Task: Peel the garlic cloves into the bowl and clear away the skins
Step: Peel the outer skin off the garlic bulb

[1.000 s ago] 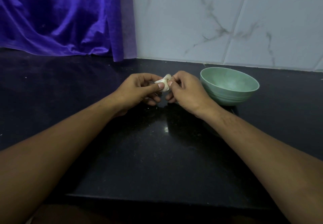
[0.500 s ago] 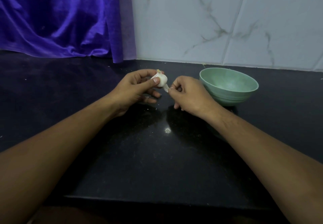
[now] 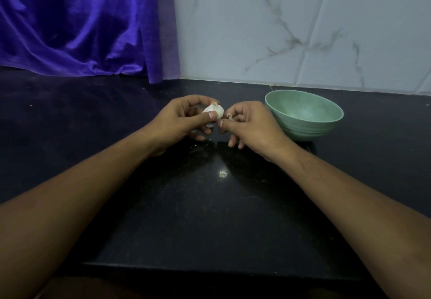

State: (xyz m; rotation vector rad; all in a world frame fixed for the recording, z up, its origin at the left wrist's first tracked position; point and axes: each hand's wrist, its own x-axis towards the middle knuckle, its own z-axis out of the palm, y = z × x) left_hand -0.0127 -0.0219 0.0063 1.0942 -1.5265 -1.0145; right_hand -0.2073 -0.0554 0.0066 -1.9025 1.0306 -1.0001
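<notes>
Left hand [image 3: 179, 121] gripped the garlic bulb [image 3: 214, 112]; right hand [image 3: 253, 126] pinched a skin scrap [image 3: 229, 116] beside it. Recommended: steady the bulb, keep scraps out of the bowl [image 3: 303, 129].

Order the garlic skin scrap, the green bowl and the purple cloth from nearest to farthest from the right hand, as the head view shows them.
1. The garlic skin scrap: pinched in the fingertips of the right hand.
2. The green bowl: just right of that hand.
3. The purple cloth: far back left, hanging at the wall.
</notes>
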